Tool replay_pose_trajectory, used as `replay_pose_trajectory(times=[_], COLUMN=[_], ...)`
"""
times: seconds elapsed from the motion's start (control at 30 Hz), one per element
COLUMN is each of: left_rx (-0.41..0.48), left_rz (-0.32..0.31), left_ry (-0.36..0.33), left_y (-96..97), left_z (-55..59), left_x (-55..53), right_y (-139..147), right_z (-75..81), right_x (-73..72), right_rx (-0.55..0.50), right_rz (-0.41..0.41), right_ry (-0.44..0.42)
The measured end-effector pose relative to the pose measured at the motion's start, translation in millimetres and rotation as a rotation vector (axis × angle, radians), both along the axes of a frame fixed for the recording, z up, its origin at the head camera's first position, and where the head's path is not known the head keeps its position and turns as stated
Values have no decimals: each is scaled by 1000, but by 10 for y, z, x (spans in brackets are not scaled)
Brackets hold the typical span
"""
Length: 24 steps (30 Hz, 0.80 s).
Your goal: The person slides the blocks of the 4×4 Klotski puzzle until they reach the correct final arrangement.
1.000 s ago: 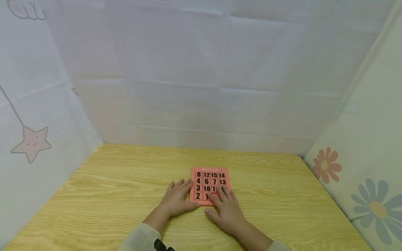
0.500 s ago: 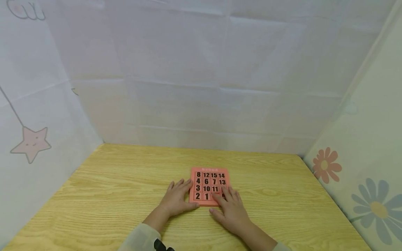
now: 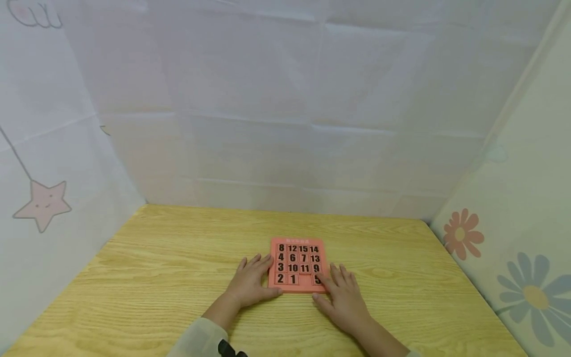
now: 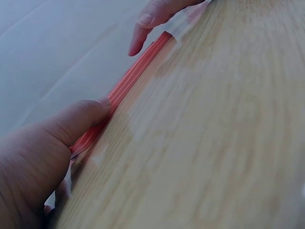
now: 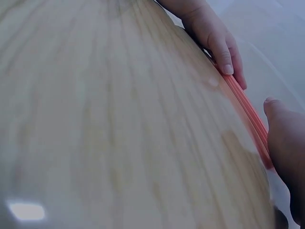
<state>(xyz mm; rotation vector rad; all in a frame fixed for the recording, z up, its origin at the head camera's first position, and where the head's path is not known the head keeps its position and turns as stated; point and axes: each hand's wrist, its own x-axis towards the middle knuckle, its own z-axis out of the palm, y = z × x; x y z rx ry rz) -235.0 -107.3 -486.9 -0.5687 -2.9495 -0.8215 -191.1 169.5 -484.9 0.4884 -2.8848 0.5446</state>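
A coral-red number slide puzzle lies flat on the wooden table. Its tiles bear black numbers, and a bare slot shows in the bottom row between the 1 tile and the 5 tile. At the puzzle's left edge rests my left hand, fingers spread and fairly straight, the thumb along the near edge. My right hand is at the lower right corner, its index fingertip on the 5 tile and partly covering it. Both wrist views show the puzzle's layered side edge-on.
The wood-grain table extends around the puzzle on every side. Pale cloth walls enclose it at the back and both sides, printed with a pink star and flowers.
My right hand has drawn to the right, off the bare slot and toward the lower right corner, uncovering the 9 tile and most of the 5 tile. My left hand stays in place.
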Motion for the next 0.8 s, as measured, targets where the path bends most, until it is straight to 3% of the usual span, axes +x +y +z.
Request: replay_pose_trajectory(times=[0.37,0.8], left_rx=[-5,-22], left_rz=[1,6], left_ry=[0,10], left_y=[-3,4], left_z=[-5,-6], left_x=[-1,-9], right_y=[80,-53], right_z=[-35,-34], right_x=[11,13], right_rx=[-3,0], right_rz=[-13,10], right_ry=[-17,-20])
